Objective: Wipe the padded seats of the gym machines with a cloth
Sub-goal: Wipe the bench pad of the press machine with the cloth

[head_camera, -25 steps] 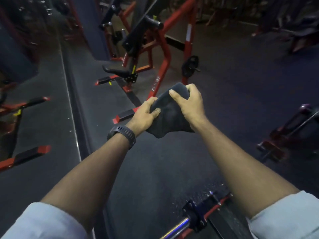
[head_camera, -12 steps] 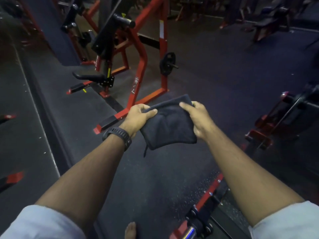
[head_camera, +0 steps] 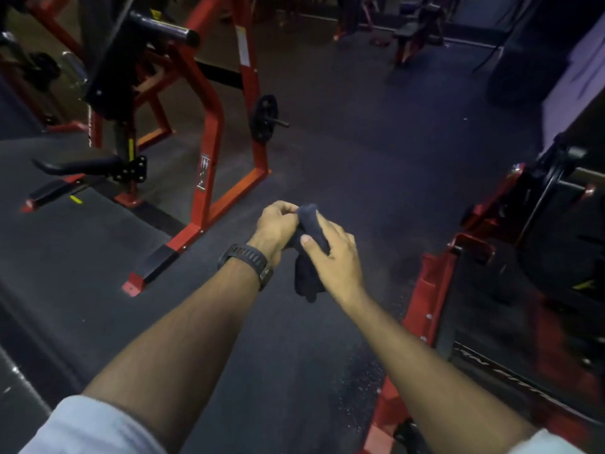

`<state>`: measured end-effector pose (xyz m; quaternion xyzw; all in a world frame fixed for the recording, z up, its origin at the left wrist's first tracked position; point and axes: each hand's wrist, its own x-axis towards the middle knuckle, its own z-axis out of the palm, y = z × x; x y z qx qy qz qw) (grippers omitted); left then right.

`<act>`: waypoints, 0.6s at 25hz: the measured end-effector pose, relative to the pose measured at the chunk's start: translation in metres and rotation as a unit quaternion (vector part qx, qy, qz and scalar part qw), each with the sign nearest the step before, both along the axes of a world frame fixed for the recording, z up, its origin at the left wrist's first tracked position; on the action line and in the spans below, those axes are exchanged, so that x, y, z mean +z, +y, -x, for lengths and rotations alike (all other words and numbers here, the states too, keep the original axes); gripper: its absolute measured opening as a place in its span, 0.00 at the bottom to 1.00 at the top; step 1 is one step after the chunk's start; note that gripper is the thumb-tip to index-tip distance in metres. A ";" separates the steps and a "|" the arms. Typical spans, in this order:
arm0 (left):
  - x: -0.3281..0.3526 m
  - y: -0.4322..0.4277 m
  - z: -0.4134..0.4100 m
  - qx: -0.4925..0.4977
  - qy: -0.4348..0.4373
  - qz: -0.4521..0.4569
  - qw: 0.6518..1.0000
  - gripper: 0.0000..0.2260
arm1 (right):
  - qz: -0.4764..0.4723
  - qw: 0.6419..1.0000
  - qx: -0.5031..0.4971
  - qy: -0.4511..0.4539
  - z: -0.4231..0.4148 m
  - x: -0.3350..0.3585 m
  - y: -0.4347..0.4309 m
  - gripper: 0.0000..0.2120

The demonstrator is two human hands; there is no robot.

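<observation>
A dark cloth (head_camera: pixel 306 273) hangs bunched between both hands over the gym floor, in the middle of the view. My left hand (head_camera: pixel 275 227), with a black watch on the wrist, pinches its top edge. My right hand (head_camera: pixel 334 257) wraps round the cloth from the right, thumb on its front. A red machine (head_camera: pixel 209 126) with a black padded seat (head_camera: pixel 82 165) stands at the left, well apart from my hands. Much of the cloth is hidden behind my right hand.
A second red and black machine (head_camera: pixel 523 257) stands close at the right, its base frame (head_camera: pixel 429 290) running along the floor. A weight plate (head_camera: pixel 263 117) hangs on the left machine's post. A bench (head_camera: pixel 415 31) stands far back. Dark rubber floor (head_camera: pixel 360 142) lies ahead.
The cloth was spread flat between my hands; now my hands have come together and it is folded and bunched. The view has turned right and the left machine has come nearer.
</observation>
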<state>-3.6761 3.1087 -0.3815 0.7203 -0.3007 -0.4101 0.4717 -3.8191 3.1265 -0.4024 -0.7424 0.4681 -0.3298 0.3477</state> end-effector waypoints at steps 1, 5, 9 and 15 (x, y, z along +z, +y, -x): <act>0.003 -0.003 -0.013 0.000 0.020 0.008 1.000 0.06 | 0.000 0.999 0.017 0.032 -0.012 -0.006 0.000 0.33; 0.022 0.002 -0.049 -0.022 0.171 0.063 0.983 0.09 | -0.044 0.998 0.001 -0.036 -0.040 -0.013 -0.004 0.40; 0.028 0.017 -0.102 -0.068 0.123 0.091 0.986 0.15 | -0.145 0.963 -0.040 -0.224 -0.078 -0.001 -0.007 0.24; 0.029 0.040 -0.183 -0.064 0.068 0.104 0.990 0.14 | -0.259 0.904 0.044 -0.337 -0.162 0.023 -0.019 0.17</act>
